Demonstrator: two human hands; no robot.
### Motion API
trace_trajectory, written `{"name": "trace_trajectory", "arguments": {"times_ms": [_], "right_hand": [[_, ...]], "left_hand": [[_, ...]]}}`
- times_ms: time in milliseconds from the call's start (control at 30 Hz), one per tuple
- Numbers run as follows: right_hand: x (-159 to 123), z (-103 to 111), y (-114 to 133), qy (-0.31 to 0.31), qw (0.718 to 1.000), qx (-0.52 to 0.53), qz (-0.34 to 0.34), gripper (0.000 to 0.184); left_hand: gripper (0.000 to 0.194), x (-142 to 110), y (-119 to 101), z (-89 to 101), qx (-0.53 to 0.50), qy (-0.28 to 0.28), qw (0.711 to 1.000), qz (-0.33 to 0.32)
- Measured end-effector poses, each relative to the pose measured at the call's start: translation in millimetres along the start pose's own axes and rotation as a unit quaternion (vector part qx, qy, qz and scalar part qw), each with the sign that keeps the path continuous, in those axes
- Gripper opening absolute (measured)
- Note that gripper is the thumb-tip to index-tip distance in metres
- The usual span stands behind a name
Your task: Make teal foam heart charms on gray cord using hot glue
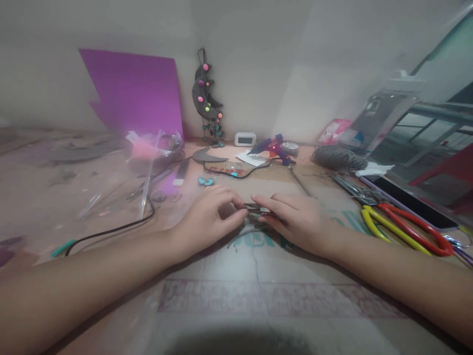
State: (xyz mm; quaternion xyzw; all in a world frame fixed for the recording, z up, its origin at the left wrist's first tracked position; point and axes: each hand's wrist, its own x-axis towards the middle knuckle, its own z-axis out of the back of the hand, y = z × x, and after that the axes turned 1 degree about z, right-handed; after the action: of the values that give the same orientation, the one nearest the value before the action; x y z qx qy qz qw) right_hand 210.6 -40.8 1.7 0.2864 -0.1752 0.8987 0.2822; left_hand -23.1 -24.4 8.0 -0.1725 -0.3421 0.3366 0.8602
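My left hand (214, 214) and my right hand (295, 217) meet low over the middle of the table. Between their fingertips is a small, thin dark strip (254, 208), with a pale spot near the right fingers. The left thumb and forefinger pinch its left end, while the right fingers close on the other end. Blur hides its exact kind. A thin dark strand (244, 233) lies just below the hands. Beyond the left hand rests a small teal and dark bow-shaped piece (206, 181), and behind it a grey crescent (209, 156).
A glue gun (271, 147) with a red light lies at the back, near a small white digital clock (245, 139). Grey yarn (340, 158), a phone (410, 201) and red-and-yellow handles (410, 229) lie right. A decorated crescent (205, 96) hangs beside a purple sheet (136, 93).
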Motion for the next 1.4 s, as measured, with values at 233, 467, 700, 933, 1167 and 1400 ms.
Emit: {"name": "trace_trajectory", "arguments": {"times_ms": [233, 467, 700, 933, 1167, 1400], "right_hand": [[-3.1, -1.7, -0.7, 0.015, 1.0, -0.004, -0.011, 0.027], [-4.2, 0.0, -1.9, 0.059, 0.998, 0.016, -0.009, 0.031], [4.0, 7.0, 1.7, 0.044, 0.999, 0.011, 0.005, 0.032], [1.6, 4.8, -1.9, 0.044, 0.999, -0.009, 0.017, 0.038], [1.0, 4.8, -0.5, 0.054, 0.998, -0.007, 0.034, 0.039], [1.4, 4.1, 1.1, 0.058, 0.998, 0.022, 0.02, 0.035]], "left_hand": [[0.007, 1.3, 0.1, -0.5, -0.017, 0.025, 0.999, 0.013], [0.014, 1.2, -0.5, 1.4, -0.037, 0.029, 0.998, 0.033], [0.013, 0.7, 1.1, 2.1, -0.075, 0.016, 0.996, 0.039], [0.014, 1.0, -1.3, 4.7, -0.131, 0.028, 0.988, 0.083], [0.01, 1.2, -2.5, 4.7, -0.125, 0.025, 0.987, 0.096], [0.011, 1.4, -2.8, 2.0, -0.14, 0.025, 0.985, 0.095]]}}
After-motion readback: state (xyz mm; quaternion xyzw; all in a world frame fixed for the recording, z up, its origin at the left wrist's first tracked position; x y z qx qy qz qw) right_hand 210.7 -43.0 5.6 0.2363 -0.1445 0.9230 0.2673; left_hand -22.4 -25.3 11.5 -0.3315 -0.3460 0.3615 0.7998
